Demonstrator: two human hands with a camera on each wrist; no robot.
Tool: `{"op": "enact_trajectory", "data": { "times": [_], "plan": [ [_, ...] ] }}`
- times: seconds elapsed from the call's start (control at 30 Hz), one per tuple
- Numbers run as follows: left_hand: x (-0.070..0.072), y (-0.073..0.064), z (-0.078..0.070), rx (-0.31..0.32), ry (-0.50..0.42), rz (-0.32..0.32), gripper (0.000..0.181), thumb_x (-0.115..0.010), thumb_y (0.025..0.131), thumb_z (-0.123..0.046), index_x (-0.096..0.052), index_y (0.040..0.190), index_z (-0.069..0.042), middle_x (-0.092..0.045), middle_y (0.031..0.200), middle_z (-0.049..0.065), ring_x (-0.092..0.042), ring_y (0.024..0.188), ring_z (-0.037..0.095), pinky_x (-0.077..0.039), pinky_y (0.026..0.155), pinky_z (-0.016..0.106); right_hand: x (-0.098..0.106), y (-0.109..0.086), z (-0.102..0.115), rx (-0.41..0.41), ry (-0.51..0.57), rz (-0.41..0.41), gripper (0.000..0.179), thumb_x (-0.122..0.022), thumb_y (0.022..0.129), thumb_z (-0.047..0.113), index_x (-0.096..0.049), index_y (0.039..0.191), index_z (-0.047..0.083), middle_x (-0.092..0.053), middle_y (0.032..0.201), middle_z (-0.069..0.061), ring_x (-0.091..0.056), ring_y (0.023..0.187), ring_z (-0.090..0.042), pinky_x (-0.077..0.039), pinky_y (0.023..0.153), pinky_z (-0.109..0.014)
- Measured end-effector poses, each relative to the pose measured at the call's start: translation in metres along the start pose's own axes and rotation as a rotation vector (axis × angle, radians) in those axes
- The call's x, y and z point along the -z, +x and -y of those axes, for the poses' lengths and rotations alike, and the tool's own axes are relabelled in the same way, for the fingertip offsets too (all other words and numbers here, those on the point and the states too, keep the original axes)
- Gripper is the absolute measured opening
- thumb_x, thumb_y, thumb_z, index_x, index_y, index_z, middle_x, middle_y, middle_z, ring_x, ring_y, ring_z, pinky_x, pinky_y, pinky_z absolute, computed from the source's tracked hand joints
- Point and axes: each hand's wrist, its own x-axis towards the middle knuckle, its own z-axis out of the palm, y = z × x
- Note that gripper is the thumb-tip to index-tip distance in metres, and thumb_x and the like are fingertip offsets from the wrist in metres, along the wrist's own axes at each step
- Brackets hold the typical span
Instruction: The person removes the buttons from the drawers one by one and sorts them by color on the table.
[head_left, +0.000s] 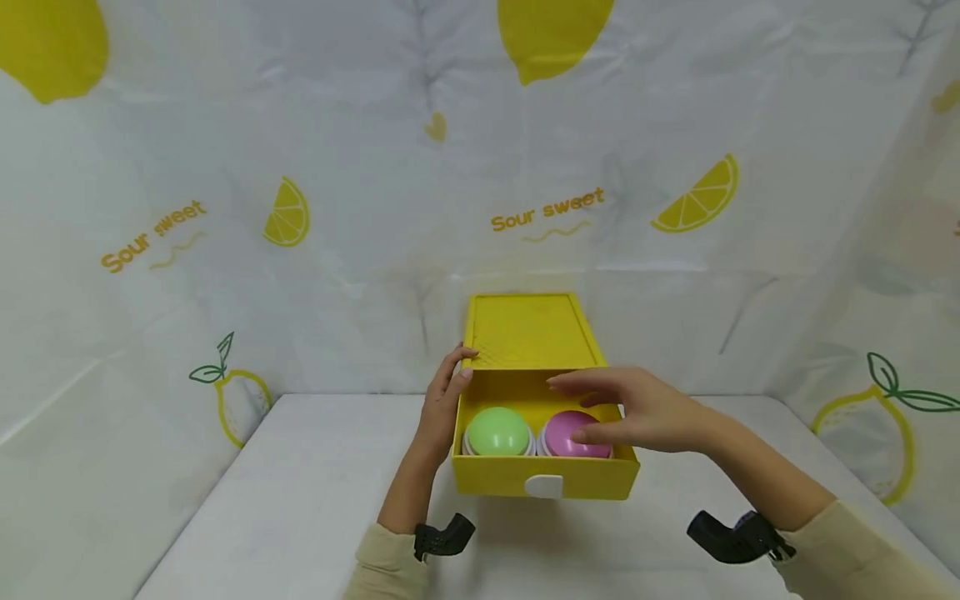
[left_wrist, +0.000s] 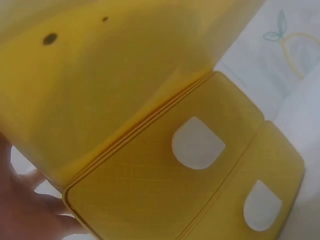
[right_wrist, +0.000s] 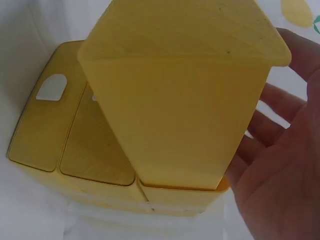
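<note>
A yellow drawer cabinet (head_left: pixel 532 329) has its top drawer (head_left: pixel 487 479) pulled out, with a white tab on the front. Inside sit two round, domed things with white rims, a green one (head_left: pixel 497 431) on the left and a purple one (head_left: pixel 558 427) on the right. My left hand (head_left: pixel 441 408) rests against the cabinet's left side, fingers extended. From the right, my right hand (head_left: pixel 648 408) reaches over the drawer, its thumb overlapping the purple dome and its fingers spread above. The right wrist view shows the drawer's outside beside my loosely bent fingers.
Two lower drawers with white tabs, a middle one (left_wrist: pixel 125 190) and a bottom one (left_wrist: pixel 285 175), are closed beneath the pulled-out drawer. The cabinet stands on a white table (head_left: pixel 315 475). A white lemon-print sheet (head_left: pixel 375 317) hangs behind it and along the sides.
</note>
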Motion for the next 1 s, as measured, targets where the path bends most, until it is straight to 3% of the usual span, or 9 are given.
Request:
{"op": "enact_trajectory", "data": {
  "times": [0.27,0.43,0.57,0.87,1.0],
  "plan": [
    [-0.002,0.0,0.003,-0.01,-0.053,-0.011,0.039,-0.036,0.109,-0.032,-0.046,0.142,-0.013,-0.019,0.17,0.005,-0.016,0.159,0.031,-0.017,0.127,0.058,0.004,0.022,0.009,-0.079,-0.215,0.213,0.056,-0.071,0.09,0.051,-0.066,0.134,0.016,-0.068,0.13,0.0,-0.06,0.113,-0.018,-0.052,0.101,-0.043],
    [-0.006,0.002,0.002,-0.023,-0.041,-0.016,0.039,-0.037,0.108,-0.031,-0.048,0.141,-0.013,-0.02,0.17,0.006,-0.017,0.159,0.031,-0.018,0.127,0.058,0.008,0.028,0.007,-0.104,-0.226,0.298,0.049,-0.074,0.088,0.047,-0.07,0.125,0.014,-0.07,0.117,0.003,-0.059,0.101,-0.013,-0.053,0.09,-0.033],
    [-0.006,0.002,0.0,-0.027,-0.027,-0.018,0.038,-0.038,0.108,-0.03,-0.048,0.141,-0.013,-0.02,0.17,0.007,-0.018,0.158,0.032,-0.02,0.127,0.058,0.01,0.03,0.006,-0.149,-0.192,0.334,0.042,-0.074,0.088,0.044,-0.071,0.121,0.018,-0.068,0.106,0.008,-0.056,0.093,-0.01,-0.049,0.081,-0.026],
    [-0.004,0.001,0.003,-0.006,-0.009,-0.004,0.038,-0.038,0.108,-0.032,-0.048,0.14,-0.015,-0.02,0.17,0.007,-0.02,0.158,0.034,-0.023,0.125,0.059,0.006,0.029,0.006,-0.167,-0.131,0.334,0.032,-0.069,0.091,0.039,-0.068,0.117,0.021,-0.065,0.106,0.008,-0.055,0.098,-0.012,-0.047,0.084,-0.029],
    [-0.001,0.001,0.005,-0.014,-0.005,-0.005,0.039,-0.037,0.108,-0.032,-0.048,0.141,-0.015,-0.019,0.17,0.007,-0.02,0.158,0.034,-0.023,0.125,0.059,0.007,0.03,0.008,-0.142,-0.117,0.324,0.039,-0.072,0.09,0.037,-0.067,0.122,0.016,-0.066,0.113,0.005,-0.056,0.101,-0.013,-0.051,0.09,-0.034]
  ]
}}
